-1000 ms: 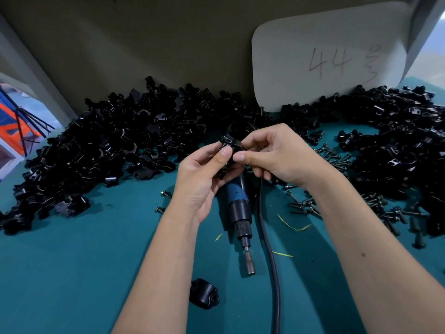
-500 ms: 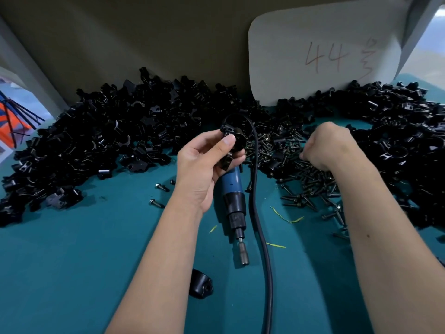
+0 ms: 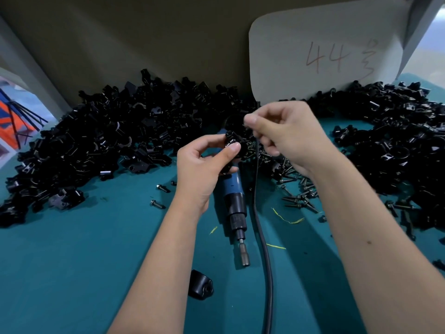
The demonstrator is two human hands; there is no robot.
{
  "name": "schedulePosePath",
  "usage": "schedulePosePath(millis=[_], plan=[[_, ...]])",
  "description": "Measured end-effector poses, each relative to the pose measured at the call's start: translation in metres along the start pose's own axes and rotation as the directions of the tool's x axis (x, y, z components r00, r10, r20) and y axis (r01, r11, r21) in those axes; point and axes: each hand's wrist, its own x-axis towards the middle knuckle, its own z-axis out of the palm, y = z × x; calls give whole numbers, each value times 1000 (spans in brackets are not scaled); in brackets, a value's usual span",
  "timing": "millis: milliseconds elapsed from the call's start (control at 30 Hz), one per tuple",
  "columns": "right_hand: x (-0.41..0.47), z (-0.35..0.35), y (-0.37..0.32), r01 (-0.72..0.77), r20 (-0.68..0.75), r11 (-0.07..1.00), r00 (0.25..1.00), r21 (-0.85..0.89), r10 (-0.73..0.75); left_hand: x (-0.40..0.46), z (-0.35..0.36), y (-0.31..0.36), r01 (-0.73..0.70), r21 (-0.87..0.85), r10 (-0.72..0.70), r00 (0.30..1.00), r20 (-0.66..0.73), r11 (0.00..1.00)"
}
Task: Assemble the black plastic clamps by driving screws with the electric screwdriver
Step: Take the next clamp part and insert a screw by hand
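STEP: screw insertion, judged | LEFT: left hand (image 3: 204, 165) pinches small black plastic clamp (image 3: 233, 143) above teal counter (image 3: 72, 261) | RIGHT: right hand (image 3: 286, 136) fingers pinched, contents too blurred to tell | TOOL: blue-bodied electric screwdriver (image 3: 234, 206) lies idle on counter | NEXT: seat screw in clamp hole, then take up screwdriver.

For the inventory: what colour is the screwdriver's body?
Blue, with black front collar; the electric screwdriver shows in the head view.
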Motion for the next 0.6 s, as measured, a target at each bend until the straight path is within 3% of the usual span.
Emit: schedulePosePath(millis=[133,233,600], plan=[[-1,18,7,20,14,999,1000,38,-21,0,-3,1,-4,41,3,1000,30,999],[-2,21,7,60,-5,997,998,-40,-60,0,-2,1,-7,50,5,999,40,999],[-1,25,7,123,-101,988,986,-88,-132,-3,3,5,100,-139,-105,994,-31,985]])
